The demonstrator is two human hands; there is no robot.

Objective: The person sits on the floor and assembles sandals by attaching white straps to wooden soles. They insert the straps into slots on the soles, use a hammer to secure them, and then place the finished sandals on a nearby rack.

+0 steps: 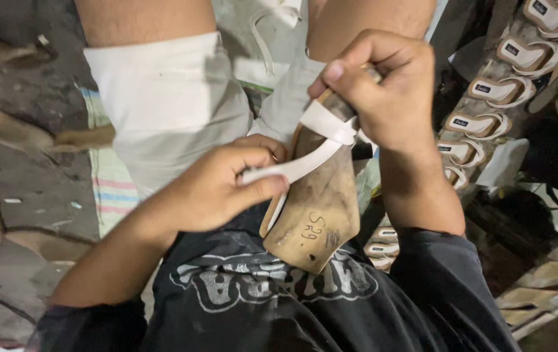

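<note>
Over the lap, between the knees in white shorts, a wooden shoe last is held with its sole side up. The right hand has its fingers closed around the last's far end, pressing white straps against it. The left hand pinches one strap between thumb and forefinger, pulled across the sole. Along the floor's right edge lies a row of sandal soles.
</note>
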